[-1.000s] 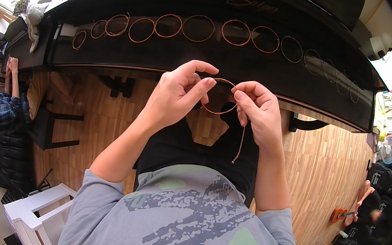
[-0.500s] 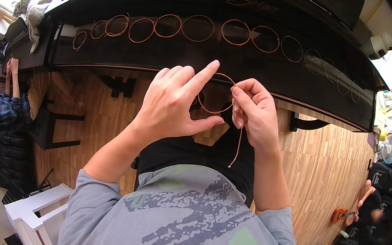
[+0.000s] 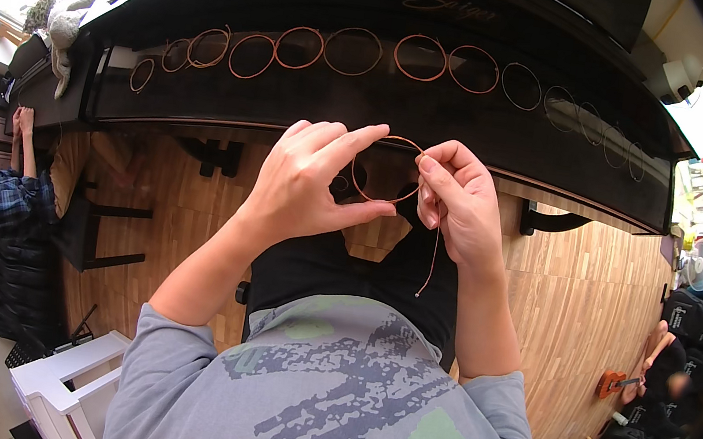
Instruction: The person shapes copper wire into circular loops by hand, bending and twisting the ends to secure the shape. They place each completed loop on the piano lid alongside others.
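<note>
Better to keep the wire loop [image 3: 386, 169] round and flat while coiling, feeding the loose tail [image 3: 433, 257] slowly around it with no kink and with steady tension. Held in the air between both hands, above the lap and in front of the black piano [image 3: 556, 149], where a row of finished coils [image 3: 351, 51] lies on the lid: left hand [image 3: 307, 183] grasping the loop's left side between stretched forefinger and thumb, right hand [image 3: 459, 200] pinching the right side with closed fingertips, tail hanging down just beside the right palm.
</note>
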Tool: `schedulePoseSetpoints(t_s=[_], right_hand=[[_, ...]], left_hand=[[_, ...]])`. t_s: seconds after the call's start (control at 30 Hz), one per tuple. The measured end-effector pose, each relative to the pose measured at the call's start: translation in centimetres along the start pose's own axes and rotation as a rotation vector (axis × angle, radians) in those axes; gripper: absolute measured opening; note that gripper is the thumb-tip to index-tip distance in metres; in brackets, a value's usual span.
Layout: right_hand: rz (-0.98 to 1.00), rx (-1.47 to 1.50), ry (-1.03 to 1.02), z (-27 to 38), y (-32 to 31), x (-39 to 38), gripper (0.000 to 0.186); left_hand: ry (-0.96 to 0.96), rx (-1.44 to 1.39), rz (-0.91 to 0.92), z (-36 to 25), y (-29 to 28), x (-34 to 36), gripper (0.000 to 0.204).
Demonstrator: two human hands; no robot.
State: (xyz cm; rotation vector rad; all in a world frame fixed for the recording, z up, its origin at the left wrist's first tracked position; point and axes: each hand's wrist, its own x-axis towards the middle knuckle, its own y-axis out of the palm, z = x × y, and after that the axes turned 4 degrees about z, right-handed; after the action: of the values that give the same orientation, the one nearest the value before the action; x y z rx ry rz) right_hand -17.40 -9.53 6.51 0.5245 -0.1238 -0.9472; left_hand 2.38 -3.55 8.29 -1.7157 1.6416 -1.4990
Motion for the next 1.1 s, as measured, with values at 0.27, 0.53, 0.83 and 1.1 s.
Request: schedulePoseSetpoints(t_s=[0.27,0.53,0.83,1.1], right_hand=[[-0.002,-0.04,0.02,0.2,-0.1,0.0,0.014],[0.196,0.09,-0.001,0.9,-1.6,-1.4,0.015],[0.095,-0.112,-0.254,0.6,-0.3,-1.5,0.012],[-0.219,-0.775,-0.428,0.7,1.0,-1.4,0.005]], left_hand=[[-0.034,-0.04,0.01,-0.4,0.0,0.1,0.068],[-0.062,0.0,-0.089,0.5,-0.2,0.2,0.064],[-0.048,0.017,-0.098,-0.4,0.3,0.3,0.067],[-0.045,0.087,-0.091,-0.6,0.5,0.2,0.066]])
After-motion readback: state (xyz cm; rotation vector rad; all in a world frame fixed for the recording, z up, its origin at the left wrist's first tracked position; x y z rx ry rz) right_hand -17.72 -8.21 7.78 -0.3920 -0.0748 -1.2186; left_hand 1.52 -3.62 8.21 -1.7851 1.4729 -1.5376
